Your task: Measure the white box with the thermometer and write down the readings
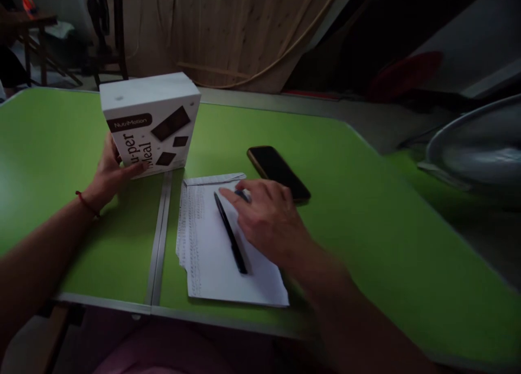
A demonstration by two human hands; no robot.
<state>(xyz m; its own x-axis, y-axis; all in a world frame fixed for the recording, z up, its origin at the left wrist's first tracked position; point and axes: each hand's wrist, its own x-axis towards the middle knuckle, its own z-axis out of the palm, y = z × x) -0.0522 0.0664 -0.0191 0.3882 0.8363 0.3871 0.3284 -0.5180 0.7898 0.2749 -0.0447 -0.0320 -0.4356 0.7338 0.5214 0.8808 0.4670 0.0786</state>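
My left hand grips the lower left edge of a white NutriMotion box, thumb across its printed front. The box stands upright, slightly tilted, on the green table. Over the sheets of paper, my right hand has its fingers bent around a small dark blue object, too hidden to name. A black pen lies slantwise on the paper, just left of that hand. Small rows of handwriting fill the paper's left side. Beyond my right knuckles a dark smartphone lies flat.
A metal seam crosses the green folding table between the box and my body. To the right stands a round fan-like thing. A chair and a wooden panel are behind the table.
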